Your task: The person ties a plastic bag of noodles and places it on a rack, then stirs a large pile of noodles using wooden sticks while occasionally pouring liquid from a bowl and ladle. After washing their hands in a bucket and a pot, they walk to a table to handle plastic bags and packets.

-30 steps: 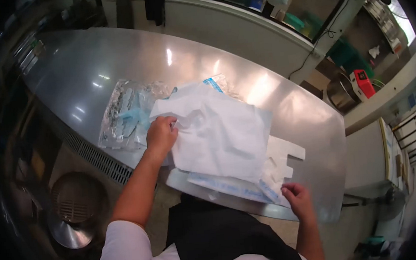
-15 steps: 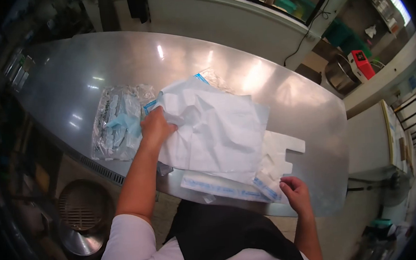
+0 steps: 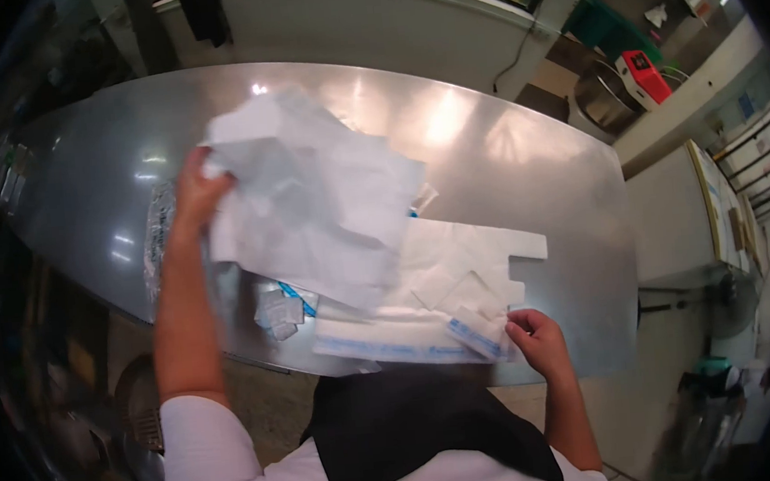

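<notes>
My left hand (image 3: 193, 190) is closed on the left edge of a large, thin white sheet (image 3: 318, 196), which is raised and smeared by motion. Beneath its right part lies a second white sheet (image 3: 462, 248) with a notched right end and a blue-printed strip (image 3: 394, 350) along its near edge. My right hand (image 3: 539, 339) pinches the near right corner of this lower sheet, beside a short folded-over piece with blue print. A small crumpled clear packet (image 3: 280, 314) rests left of the lower sheet. Crinkled clear plastic wrap (image 3: 159, 236) is partly hidden behind my left forearm.
Everything lies on a shiny metal table (image 3: 574, 226) with rounded corners. At the far right stand a metal pot (image 3: 607, 96) and a red device (image 3: 645, 77). A white cabinet (image 3: 668, 218) stands right of the table. Metal pans sit below the left edge.
My left hand has lifted the large white sheet and swung it left and away from me, uncovering more of the lower sheet and the small packet. My right hand keeps its pinch at the corner.
</notes>
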